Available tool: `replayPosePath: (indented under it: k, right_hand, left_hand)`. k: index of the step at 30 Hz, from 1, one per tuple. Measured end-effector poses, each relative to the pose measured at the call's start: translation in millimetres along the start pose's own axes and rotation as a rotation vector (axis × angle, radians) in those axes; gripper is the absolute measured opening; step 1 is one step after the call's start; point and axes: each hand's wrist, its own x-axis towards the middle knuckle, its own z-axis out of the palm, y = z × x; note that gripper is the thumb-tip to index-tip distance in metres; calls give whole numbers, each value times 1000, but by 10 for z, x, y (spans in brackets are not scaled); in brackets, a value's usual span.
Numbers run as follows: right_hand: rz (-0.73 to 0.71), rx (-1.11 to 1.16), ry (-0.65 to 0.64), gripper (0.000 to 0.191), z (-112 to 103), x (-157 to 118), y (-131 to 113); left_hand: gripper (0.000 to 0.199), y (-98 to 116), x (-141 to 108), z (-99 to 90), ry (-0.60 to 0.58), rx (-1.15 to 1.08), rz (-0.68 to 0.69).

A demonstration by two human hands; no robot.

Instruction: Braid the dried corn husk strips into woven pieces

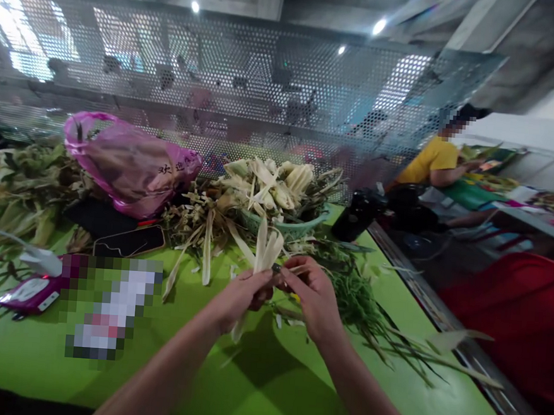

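Above the green table (pixel 180 371), my left hand (pixel 251 289) is closed around a bunch of pale corn husks (pixel 267 248), whose broad ends fan upward while a tail hangs below the fist. My right hand (pixel 309 292) is pressed against the left one, its thumb and fingers pinching a thin strip (pixel 305 269) at the side of the bunch. What exactly lies between the fingertips is partly hidden. Just behind the hands stands a light green basket (pixel 299 227) heaped with husk pieces (pixel 278 185). Green plant strands (pixel 359 295) lie right of my right hand.
A pink plastic bag (pixel 128 159), dried husks (pixel 41 185), a phone (pixel 130 241) and a purple power strip (pixel 31 291) occupy the left. A black bottle (pixel 356 214) stands near the right edge. Behind rises a perforated metal screen (pixel 220 71). A person in yellow (pixel 435 158) sits beyond.
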Motion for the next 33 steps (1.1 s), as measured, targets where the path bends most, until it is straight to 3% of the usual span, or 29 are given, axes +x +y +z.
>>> replayPosePath:
  k: [3,5,9,14,19,24,28,33]
  right_hand:
    - [-274,-207,153,40,-48,-13,-48]
    - [-477,-381,210,37,-79,-21,-83]
    - [-665,-637,154,20,-107,-23,-106]
    - [-667,-798,125,14,-85,-1,-54]
    - [-618,-728,88,7,-102,29,-58]
    - [-559,-530,203,8,-177,54,-117]
    - [-538,-464,287,8,-233,56,-163]
    - [-585,-537,130,5,-186,38,-124]
  left_hand:
    - [35,-36,25,-36,27,15,-33]
    - [38,-63,45,-44,49,57,-46]
    - [38,-88,58,-19,53,151,-35]
    - [33,-72,36,41,13,308,76]
    - [32,-47,24,41,-27,421,97]
    - [36,-6,14,-18,21,426,-1]
    - [39,-8,13,-49,38,360,14]
    - [36,-41,38,-33,31,357,7]
